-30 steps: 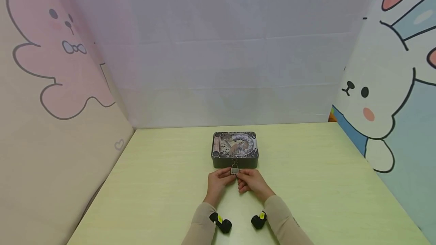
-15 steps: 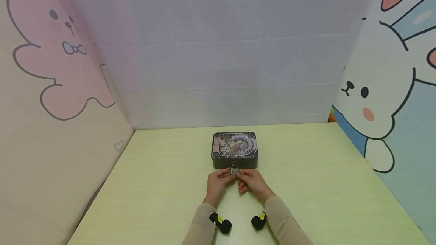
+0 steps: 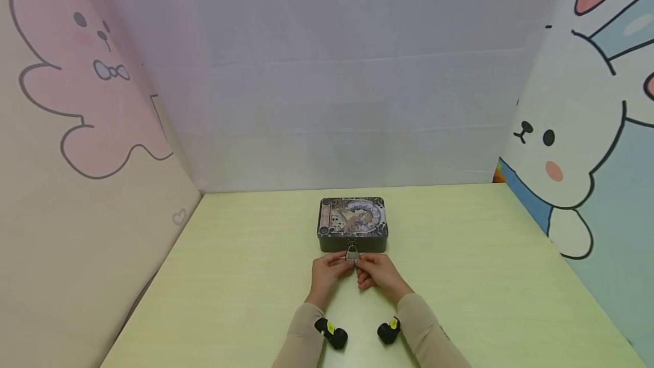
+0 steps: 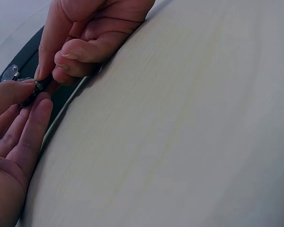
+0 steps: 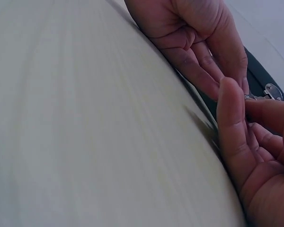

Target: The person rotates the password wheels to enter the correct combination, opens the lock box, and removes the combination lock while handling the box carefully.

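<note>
A dark tin box (image 3: 352, 226) with an ornate printed lid sits on the table, lid down. At its front hangs a small silver combination padlock (image 3: 352, 254), just below the metal latch (image 5: 273, 91). My left hand (image 3: 326, 277) pinches the padlock from the left, thumb on its face. From the other side my right hand (image 3: 380, 274) holds it between thumb and fingertips. Small number dials on the padlock (image 4: 39, 86) show between the fingers in the left wrist view. In the right wrist view the fingers cover most of the lock.
The pale yellow-green table (image 3: 245, 277) extends to both sides of the box. A white sheet (image 3: 332, 101) hangs behind it. Side panels carry a pink cartoon animal (image 3: 102, 124) and a white rabbit (image 3: 557, 163). Black wrist cameras (image 3: 334, 336) sit near the sleeves.
</note>
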`<control>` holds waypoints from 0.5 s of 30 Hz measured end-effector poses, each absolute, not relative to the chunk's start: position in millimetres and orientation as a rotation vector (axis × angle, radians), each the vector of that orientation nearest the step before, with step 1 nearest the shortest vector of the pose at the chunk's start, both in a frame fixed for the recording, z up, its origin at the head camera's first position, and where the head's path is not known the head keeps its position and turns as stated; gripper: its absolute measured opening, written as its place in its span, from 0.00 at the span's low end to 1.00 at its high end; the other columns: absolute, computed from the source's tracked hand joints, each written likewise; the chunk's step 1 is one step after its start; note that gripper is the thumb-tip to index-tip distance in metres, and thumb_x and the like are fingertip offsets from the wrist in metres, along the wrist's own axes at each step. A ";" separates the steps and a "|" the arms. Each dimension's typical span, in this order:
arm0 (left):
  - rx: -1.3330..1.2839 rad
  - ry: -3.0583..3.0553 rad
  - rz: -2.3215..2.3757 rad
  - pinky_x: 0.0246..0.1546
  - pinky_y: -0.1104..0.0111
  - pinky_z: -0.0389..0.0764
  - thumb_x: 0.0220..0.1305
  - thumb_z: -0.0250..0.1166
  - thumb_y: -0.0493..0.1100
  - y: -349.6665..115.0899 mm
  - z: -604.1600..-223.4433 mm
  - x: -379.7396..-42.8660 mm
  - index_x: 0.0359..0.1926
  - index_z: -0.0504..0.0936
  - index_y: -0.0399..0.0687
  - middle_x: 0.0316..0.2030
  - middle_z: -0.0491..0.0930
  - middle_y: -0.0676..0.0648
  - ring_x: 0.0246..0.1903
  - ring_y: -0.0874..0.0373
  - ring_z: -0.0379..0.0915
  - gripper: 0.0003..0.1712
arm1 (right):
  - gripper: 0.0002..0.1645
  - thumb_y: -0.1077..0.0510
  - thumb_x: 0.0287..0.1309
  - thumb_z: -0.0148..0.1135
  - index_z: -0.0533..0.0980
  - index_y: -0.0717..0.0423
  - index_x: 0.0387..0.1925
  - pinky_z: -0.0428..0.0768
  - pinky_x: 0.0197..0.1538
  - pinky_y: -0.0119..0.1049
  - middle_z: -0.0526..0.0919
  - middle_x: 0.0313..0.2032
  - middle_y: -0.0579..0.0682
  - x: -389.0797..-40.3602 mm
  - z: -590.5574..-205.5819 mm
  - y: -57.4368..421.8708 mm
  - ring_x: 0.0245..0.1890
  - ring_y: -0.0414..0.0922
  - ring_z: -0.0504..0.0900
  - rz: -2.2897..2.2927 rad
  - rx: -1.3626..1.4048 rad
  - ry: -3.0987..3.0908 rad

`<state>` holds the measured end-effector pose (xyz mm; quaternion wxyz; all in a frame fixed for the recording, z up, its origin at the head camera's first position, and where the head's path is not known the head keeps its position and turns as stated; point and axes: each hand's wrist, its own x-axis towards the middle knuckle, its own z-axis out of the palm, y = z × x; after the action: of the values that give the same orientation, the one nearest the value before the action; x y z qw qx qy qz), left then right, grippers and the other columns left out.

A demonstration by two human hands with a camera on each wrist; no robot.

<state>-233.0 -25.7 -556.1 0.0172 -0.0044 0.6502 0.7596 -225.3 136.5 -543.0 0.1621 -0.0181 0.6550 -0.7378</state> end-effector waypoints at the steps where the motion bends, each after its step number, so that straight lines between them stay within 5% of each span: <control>1: -0.019 2.016 2.362 0.32 0.68 0.87 0.55 0.69 0.23 -25.7 -556.0 -233.2 0.48 0.81 0.21 0.36 0.85 0.33 0.29 0.60 0.83 0.18 | 0.11 0.64 0.70 0.55 0.75 0.73 0.40 0.83 0.24 0.32 0.78 0.25 0.51 -225.2 -542.3 136.4 0.19 0.39 0.79 -2.106 -0.053 1.867; 15: 0.023 2.076 2.322 0.36 0.70 0.85 0.54 0.70 0.25 -27.8 -553.3 -230.6 0.48 0.81 0.22 0.41 0.84 0.31 0.39 0.51 0.85 0.19 | 0.11 0.63 0.70 0.55 0.76 0.70 0.37 0.84 0.23 0.34 0.78 0.23 0.51 -227.3 -544.7 133.3 0.18 0.40 0.79 -2.118 0.053 1.904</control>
<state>-230.6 -27.8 -553.3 0.0136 0.0073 0.6664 0.7454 -227.3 133.3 -544.7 0.1461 0.0185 0.6613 -0.7355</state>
